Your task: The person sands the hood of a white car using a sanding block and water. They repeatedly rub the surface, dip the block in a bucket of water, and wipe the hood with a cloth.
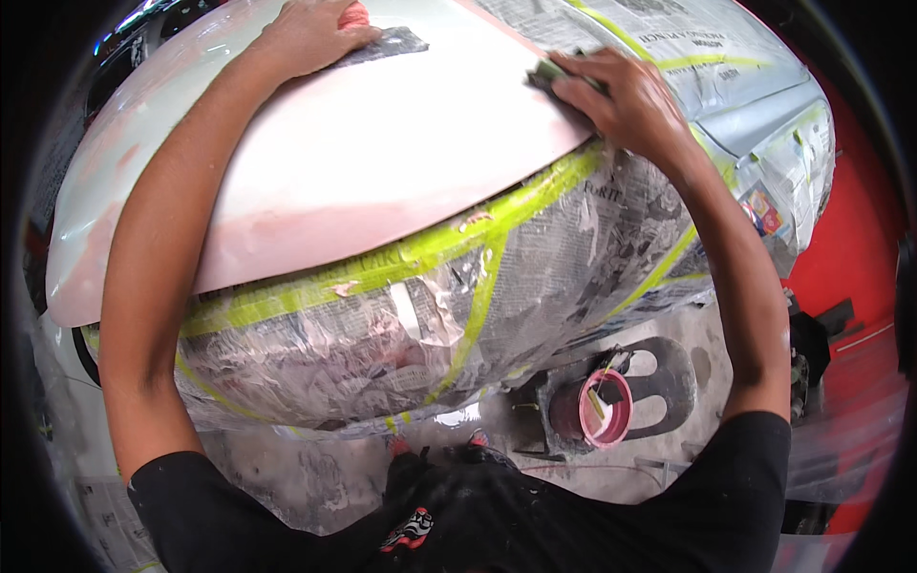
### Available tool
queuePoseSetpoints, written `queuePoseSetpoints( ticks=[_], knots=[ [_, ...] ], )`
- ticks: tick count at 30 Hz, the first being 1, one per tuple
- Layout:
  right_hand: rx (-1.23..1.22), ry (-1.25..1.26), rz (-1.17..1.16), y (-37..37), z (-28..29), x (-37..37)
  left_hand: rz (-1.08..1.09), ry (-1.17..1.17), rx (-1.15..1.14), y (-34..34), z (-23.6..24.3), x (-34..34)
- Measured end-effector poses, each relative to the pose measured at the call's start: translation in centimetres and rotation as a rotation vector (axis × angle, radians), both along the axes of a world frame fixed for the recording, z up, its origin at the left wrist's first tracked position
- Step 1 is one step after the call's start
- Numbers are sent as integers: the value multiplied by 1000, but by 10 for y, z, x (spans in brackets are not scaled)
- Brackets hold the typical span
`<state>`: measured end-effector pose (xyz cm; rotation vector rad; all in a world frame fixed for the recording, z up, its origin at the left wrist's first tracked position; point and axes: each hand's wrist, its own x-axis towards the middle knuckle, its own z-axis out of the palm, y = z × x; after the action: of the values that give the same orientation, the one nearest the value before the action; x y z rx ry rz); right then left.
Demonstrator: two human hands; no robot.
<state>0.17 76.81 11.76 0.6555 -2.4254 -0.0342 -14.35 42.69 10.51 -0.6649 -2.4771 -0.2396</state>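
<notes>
A white car panel with pinkish patches curves away in front of me. At its far left part, my left hand is closed round a pinkish-red wad, perhaps a sponge or cloth. Beside those fingers a dark grey wet-looking sheet, like sandpaper, lies on the panel. Over at the panel's right edge, my right hand grips a dark green sanding block, pressed to the surface. Its underside is hidden.
Newspaper held by yellow-green tape covers the bodywork below and right of the panel. A pink bucket with tools inside stands on a dark stool at lower right. Behind it is a red surface.
</notes>
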Motion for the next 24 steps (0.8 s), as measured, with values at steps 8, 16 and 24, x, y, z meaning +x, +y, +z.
queuePoseSetpoints(
  ticks=[8,16,24],
  knots=[
    [-313,-63,-130,31,29,28,20,122,32,-7,-6,-11],
    [-82,-162,-83,3,1,64,296,105,-94,-18,-15,-42],
    [-35,-15,-106,3,-7,32,141,250,-608,-48,-16,-58]
  ],
)
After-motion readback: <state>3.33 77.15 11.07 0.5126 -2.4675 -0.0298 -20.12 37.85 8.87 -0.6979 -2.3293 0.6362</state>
